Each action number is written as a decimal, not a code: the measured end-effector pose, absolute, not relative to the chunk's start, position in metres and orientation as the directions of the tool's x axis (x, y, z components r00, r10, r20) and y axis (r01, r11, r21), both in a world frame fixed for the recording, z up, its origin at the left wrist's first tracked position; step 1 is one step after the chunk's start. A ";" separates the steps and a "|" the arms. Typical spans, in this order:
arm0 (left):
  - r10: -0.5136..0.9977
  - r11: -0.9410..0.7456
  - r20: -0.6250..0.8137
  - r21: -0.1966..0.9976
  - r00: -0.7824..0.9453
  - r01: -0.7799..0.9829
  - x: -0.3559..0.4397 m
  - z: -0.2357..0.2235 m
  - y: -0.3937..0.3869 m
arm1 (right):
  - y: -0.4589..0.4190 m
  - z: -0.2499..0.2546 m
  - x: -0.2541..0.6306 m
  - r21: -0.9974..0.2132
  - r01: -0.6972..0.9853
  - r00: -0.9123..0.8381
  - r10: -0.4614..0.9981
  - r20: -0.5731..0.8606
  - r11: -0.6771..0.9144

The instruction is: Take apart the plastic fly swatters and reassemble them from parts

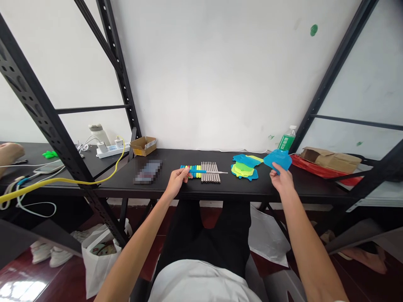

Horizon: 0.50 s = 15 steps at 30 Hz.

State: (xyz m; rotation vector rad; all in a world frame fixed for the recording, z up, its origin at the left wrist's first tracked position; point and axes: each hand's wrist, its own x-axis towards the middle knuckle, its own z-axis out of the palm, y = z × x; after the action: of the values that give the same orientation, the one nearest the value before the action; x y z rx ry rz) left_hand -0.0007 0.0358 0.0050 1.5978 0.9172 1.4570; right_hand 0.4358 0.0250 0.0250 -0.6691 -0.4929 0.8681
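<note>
My left hand [179, 181] is closed around the handle end of a thin metal rod with a blue grip [202, 171], which points right above a row of similar metal rods [208, 178] with blue, yellow and green grips. Pinched in my right hand [281, 179] is a flat blue plastic piece [277, 158], shaped like a fly swatter head. It is raised above the table and partly covers a green-labelled bottle [287, 140]. Between my hands, a loose pile of flat blue and yellow-green plastic pieces [244, 168] lies on the black table [176, 155].
A pixelated dark rectangle [147, 172] and a small open cardboard box [143, 146] are to the left. A yellow cable [69, 181] crosses near the power strip [113, 150]. Brown packaging [330, 160] on red plastic sits right. Black shelf posts flank the table. Another person's hand [11, 153] shows far left.
</note>
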 end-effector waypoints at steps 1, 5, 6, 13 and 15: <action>0.895 -0.440 0.438 0.898 0.082 0.008 -0.001 0.005 0.035 | 0.025 0.027 0.429 -0.720 -0.518 0.540 0.829 0.145 0.463; 0.903 -0.425 0.424 0.905 0.073 0.003 0.000 0.006 0.034 | 0.025 0.037 0.398 -0.770 -0.505 0.435 0.886 0.164 0.391; 0.904 -0.422 0.421 0.907 0.073 -0.002 0.001 0.007 0.034 | 0.025 0.039 0.391 -0.767 -0.514 0.405 0.897 0.177 0.384; 0.907 -0.415 0.416 0.909 0.063 -0.021 0.001 0.007 0.033 | 0.024 0.047 0.362 -0.706 -0.634 0.292 0.943 0.161 0.317; 0.911 -0.407 0.408 0.913 0.062 -0.024 0.001 0.008 0.033 | 0.022 0.048 0.357 -0.707 -0.652 0.249 0.958 0.143 0.275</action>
State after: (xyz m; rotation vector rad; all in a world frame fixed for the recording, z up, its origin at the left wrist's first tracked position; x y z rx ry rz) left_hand 0.0010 0.0328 0.0077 1.5330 0.9231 1.4626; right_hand 0.3569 0.0224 0.0483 -0.5804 -0.6319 1.1836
